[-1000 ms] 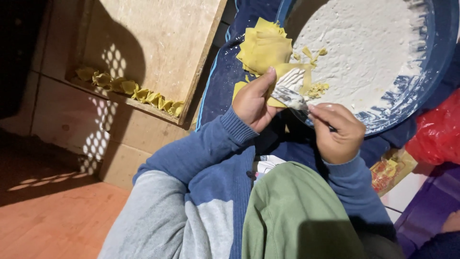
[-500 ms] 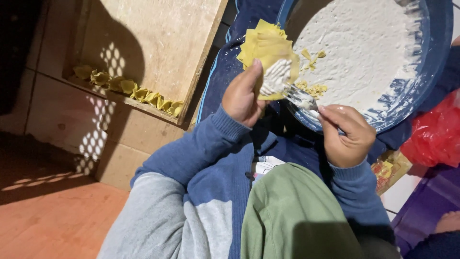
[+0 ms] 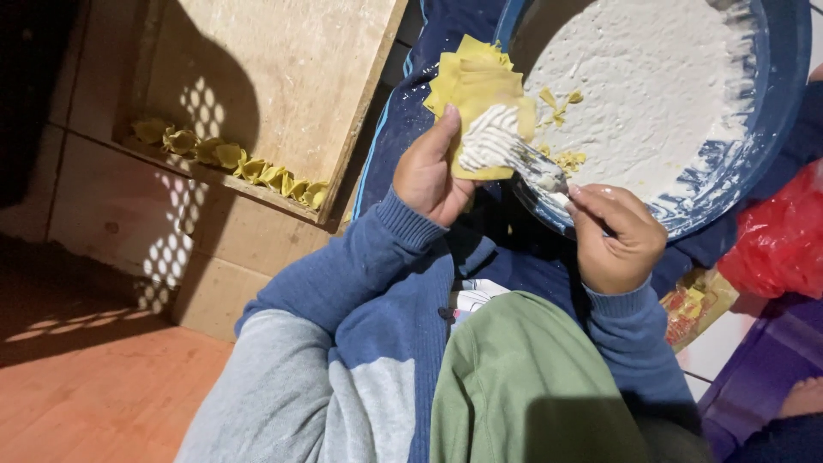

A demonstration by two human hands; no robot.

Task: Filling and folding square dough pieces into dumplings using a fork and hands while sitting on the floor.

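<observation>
Wrapper (image 3: 489,141): one yellow square flat on my left hand (image 3: 433,171) above the basin (image 3: 771,129), white filling being spread by the spoon (image 3: 536,167) gripped in my right hand (image 3: 613,236), unfolded; stack (image 3: 471,73) remaining, folded pieces (image 3: 231,159) done on board (image 3: 283,77).

A wooden board (image 3: 283,77) is seen to the left of the holding hands; a row of folded yellow dough pieces (image 3: 231,159) is laid along its lower edge.
</observation>
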